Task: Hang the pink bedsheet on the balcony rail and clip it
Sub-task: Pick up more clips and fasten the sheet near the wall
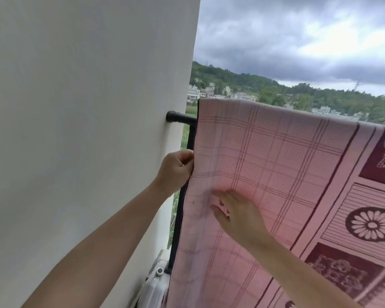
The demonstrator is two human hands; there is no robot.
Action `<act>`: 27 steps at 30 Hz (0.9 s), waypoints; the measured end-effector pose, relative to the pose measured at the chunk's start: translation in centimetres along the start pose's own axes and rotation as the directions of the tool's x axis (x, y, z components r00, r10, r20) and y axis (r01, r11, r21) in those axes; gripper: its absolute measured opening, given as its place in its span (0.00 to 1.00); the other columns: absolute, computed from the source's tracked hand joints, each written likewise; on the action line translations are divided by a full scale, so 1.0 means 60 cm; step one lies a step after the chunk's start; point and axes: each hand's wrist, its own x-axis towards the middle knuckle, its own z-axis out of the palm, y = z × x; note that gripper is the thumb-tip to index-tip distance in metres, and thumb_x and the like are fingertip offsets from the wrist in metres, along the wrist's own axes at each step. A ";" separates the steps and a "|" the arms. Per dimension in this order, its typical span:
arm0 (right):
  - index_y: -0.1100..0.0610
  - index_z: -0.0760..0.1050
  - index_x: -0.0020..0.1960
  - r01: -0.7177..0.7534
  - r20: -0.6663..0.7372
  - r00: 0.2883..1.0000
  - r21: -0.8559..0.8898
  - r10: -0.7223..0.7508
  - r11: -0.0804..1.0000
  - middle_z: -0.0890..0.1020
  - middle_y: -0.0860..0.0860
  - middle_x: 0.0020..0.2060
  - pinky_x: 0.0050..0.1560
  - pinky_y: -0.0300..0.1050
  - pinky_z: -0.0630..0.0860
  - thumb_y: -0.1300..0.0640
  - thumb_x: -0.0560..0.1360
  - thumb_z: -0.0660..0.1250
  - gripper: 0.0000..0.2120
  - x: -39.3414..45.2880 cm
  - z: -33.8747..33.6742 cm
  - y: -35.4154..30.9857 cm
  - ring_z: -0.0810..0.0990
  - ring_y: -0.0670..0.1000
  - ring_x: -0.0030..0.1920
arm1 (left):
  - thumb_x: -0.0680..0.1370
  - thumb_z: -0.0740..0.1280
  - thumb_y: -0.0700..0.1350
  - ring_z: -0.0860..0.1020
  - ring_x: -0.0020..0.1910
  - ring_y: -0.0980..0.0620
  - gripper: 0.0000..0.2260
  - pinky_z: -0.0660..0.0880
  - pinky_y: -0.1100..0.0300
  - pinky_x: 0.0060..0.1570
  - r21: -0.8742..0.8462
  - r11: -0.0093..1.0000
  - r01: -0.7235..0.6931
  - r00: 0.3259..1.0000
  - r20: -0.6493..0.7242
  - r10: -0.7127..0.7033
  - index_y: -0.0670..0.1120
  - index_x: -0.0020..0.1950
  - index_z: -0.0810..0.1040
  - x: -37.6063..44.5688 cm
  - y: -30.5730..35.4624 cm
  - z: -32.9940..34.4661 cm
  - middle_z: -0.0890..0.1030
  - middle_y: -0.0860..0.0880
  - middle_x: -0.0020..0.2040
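The pink bedsheet (276, 156), checked with dark maroon flower panels on its right side, hangs over the black balcony rail (181, 118) and covers most of it. My left hand (177, 168) pinches the sheet's left edge beside the rail's upright post (190, 138). My right hand (237, 215) lies against the front of the sheet, lower and to the right. Its thumb and fingers hold a small pink clip (223, 206), which is partly hidden by the fingers and hard to tell from the fabric.
A white wall (87, 130) fills the left and meets the rail end. A pale plastic container with a round cap (159, 271) stands on the floor by the post. Beyond the rail are hills, houses and a cloudy sky.
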 end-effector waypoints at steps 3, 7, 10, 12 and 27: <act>0.59 0.78 0.41 0.038 -0.053 0.998 0.046 -0.036 0.998 0.79 0.51 0.29 0.20 0.39 0.74 0.59 0.68 0.62 0.07 0.002 0.008 -0.005 0.76 0.51 0.25 | 0.76 0.61 0.34 0.70 0.16 0.65 0.08 0.61 0.77 0.17 0.055 0.998 -0.029 0.992 -0.118 0.036 0.39 0.41 0.78 -0.025 -0.003 0.004 0.74 0.61 0.17; 0.59 0.78 0.42 0.044 -0.110 0.993 0.060 -0.038 0.997 0.79 0.51 0.30 0.20 0.41 0.75 0.58 0.67 0.64 0.06 -0.005 0.008 0.000 0.77 0.51 0.26 | 0.78 0.59 0.38 0.64 0.13 0.60 0.11 0.59 0.72 0.13 -0.021 0.992 0.122 0.990 -0.070 -0.124 0.47 0.38 0.75 -0.023 -0.001 0.004 0.73 0.56 0.16; 0.59 0.77 0.43 0.058 -0.143 0.988 0.048 -0.051 0.997 0.81 0.52 0.33 0.23 0.42 0.77 0.50 0.68 0.62 0.13 0.007 0.001 0.001 0.79 0.51 0.30 | 0.79 0.58 0.39 0.70 0.21 0.58 0.10 0.66 0.68 0.17 -0.083 0.976 0.200 0.977 0.091 -0.192 0.47 0.42 0.75 -0.014 -0.008 -0.002 0.77 0.56 0.24; 0.59 0.77 0.43 0.051 -0.124 0.991 0.035 -0.047 0.998 0.81 0.52 0.34 0.25 0.43 0.78 0.51 0.66 0.68 0.12 0.011 0.001 0.001 0.80 0.52 0.32 | 0.78 0.59 0.38 0.77 0.30 0.57 0.08 0.75 0.65 0.29 -0.114 0.957 0.267 0.946 0.218 -0.238 0.46 0.45 0.76 -0.023 -0.024 -0.005 0.80 0.53 0.34; 0.55 0.73 0.46 -0.201 0.179 0.963 -0.029 0.202 0.979 0.73 0.44 0.37 0.30 0.33 0.62 0.43 0.67 0.69 0.17 -0.037 0.053 -0.031 0.72 0.47 0.36 | 0.73 0.63 0.41 0.79 0.39 0.50 0.06 0.78 0.55 0.40 -0.112 0.931 0.347 0.884 0.369 -0.286 0.45 0.47 0.78 -0.070 -0.177 0.018 0.81 0.43 0.41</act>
